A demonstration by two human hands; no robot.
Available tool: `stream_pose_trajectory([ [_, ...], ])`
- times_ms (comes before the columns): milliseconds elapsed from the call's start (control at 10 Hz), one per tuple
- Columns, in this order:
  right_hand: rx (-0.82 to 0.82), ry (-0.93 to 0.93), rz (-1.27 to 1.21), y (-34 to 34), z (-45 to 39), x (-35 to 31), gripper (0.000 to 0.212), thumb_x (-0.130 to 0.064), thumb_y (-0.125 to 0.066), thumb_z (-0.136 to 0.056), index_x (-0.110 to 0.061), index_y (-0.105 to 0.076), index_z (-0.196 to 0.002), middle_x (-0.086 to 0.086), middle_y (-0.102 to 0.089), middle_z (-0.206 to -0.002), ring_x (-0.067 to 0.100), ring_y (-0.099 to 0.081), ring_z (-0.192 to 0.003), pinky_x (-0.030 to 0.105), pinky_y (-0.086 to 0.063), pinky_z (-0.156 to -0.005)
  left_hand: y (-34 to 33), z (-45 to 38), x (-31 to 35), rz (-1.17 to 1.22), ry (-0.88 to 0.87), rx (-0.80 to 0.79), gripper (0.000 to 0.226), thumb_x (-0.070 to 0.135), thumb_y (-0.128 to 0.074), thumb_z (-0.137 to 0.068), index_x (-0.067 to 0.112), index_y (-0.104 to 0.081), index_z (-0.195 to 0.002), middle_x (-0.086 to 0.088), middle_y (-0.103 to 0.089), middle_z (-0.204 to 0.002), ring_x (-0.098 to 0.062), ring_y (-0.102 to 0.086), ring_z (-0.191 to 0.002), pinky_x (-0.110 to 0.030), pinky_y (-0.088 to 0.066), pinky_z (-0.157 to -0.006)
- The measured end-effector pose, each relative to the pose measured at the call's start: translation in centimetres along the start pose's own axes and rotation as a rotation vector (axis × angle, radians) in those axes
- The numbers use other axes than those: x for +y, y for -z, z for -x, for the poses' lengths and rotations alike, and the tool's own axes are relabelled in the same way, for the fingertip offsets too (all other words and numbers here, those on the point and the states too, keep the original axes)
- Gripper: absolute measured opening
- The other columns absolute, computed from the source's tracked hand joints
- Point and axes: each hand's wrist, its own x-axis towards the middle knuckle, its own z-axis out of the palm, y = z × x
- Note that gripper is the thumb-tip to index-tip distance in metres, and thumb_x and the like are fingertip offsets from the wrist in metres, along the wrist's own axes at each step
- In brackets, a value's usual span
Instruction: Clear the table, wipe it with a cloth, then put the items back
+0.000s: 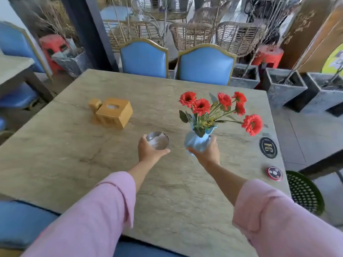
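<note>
On the stone-look table (92, 156), my left hand (148, 150) grips a shiny round metal dish (158, 140) with something pale inside. My right hand (206, 152) holds the body of a light blue vase (196, 140) filled with red flowers (201, 106); I cannot tell whether its base touches the table. A wooden tissue box (114, 112) with a small wooden holder (95, 104) against it stands at the far left of the table. No cloth is in view.
A black round table-number plaque (268, 147) and a red-and-black round button (275, 173) lie near the table's right edge. Two blue chairs (206, 64) face the far side. A green perforated bin (304, 191) and grey planters (284, 88) stand to the right.
</note>
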Motion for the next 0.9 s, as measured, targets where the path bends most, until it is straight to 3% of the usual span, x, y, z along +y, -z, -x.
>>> stream_pose_trajectory([
  [100,0.041,-0.009,0.012,-2.2,-2.7,-0.3,0.096,-0.047,-0.086,-0.058,-0.012,-0.039,-0.134,0.005,-0.05,-0.119,0.022,-0.052,-0.108,0.033,-0.048,-0.078,-1.0,-4.0,-0.6,0.012,-0.004,-0.028,0.113,0.039,-0.096,-0.04,0.013,-0.04,-0.135,-0.004,-0.05,-0.13,-0.02,-0.053,-0.118,-0.026,-0.044,-0.092],
  [200,0.083,-0.018,0.014,-3.6,-4.4,-0.5,0.091,-0.05,-0.083,-0.06,-0.01,-0.04,-0.13,0.005,-0.051,-0.115,0.022,-0.054,-0.102,0.034,-0.049,-0.075,-1.6,-7.1,-0.9,-0.006,-0.021,-0.047,0.113,0.041,-0.096,-0.038,0.013,-0.042,-0.133,-0.004,-0.053,-0.127,-0.021,-0.055,-0.115,-0.03,-0.048,-0.093],
  [400,0.152,-0.028,0.04,-6.7,-6.8,-0.2,0.092,-0.052,-0.083,-0.06,-0.013,-0.038,-0.13,0.001,-0.049,-0.114,0.021,-0.05,-0.108,0.041,-0.051,-0.082,-2.7,-12.7,-1.8,-0.044,-0.102,-0.09,0.119,0.046,-0.095,-0.039,0.015,-0.038,-0.138,-0.004,-0.052,-0.13,-0.022,-0.052,-0.119,-0.037,-0.048,-0.097],
  [500,0.157,-0.025,0.027,-7.4,-7.0,0.1,0.095,-0.049,-0.086,-0.06,-0.017,-0.036,-0.134,-0.002,-0.049,-0.116,0.02,-0.05,-0.11,0.035,-0.047,-0.082,-3.1,-13.7,-2.1,-0.029,-0.155,-0.111,0.118,0.042,-0.095,-0.042,0.014,-0.036,-0.14,-0.005,-0.049,-0.132,-0.022,-0.05,-0.121,-0.038,-0.047,-0.098],
  [700,0.138,-0.029,0.019,-7.3,-7.0,-0.6,0.099,-0.045,-0.087,-0.062,-0.018,-0.032,-0.139,-0.002,-0.047,-0.123,0.018,-0.046,-0.115,0.036,-0.046,-0.088,-2.9,-15.0,-2.3,-0.049,-0.192,-0.186,0.123,0.044,-0.092,-0.051,0.014,-0.022,-0.148,-0.005,-0.037,-0.146,-0.022,-0.037,-0.134,-0.036,-0.038,-0.106],
  [800,0.158,-0.012,-0.007,-7.2,-6.2,-0.9,0.107,-0.042,-0.089,-0.06,-0.023,-0.026,-0.144,-0.007,-0.043,-0.131,0.016,-0.044,-0.12,0.038,-0.045,-0.096,-2.1,-15.0,-2.3,-0.052,-0.204,-0.257,0.131,0.045,-0.091,-0.054,0.012,-0.011,-0.152,-0.006,-0.022,-0.155,-0.021,-0.024,-0.141,-0.036,-0.03,-0.111],
  [900,0.167,-0.056,-0.028,-7.1,-4.5,-0.8,0.113,-0.04,-0.085,-0.068,-0.022,-0.013,-0.152,0.005,-0.033,-0.149,0.022,-0.033,-0.136,0.043,-0.037,-0.109,-1.3,-14.2,-2.7,-0.04,-0.2,-0.292,0.134,0.045,-0.09,-0.057,0.011,-0.002,-0.153,-0.005,-0.006,-0.161,-0.02,-0.01,-0.147,-0.036,-0.02,-0.118],
])
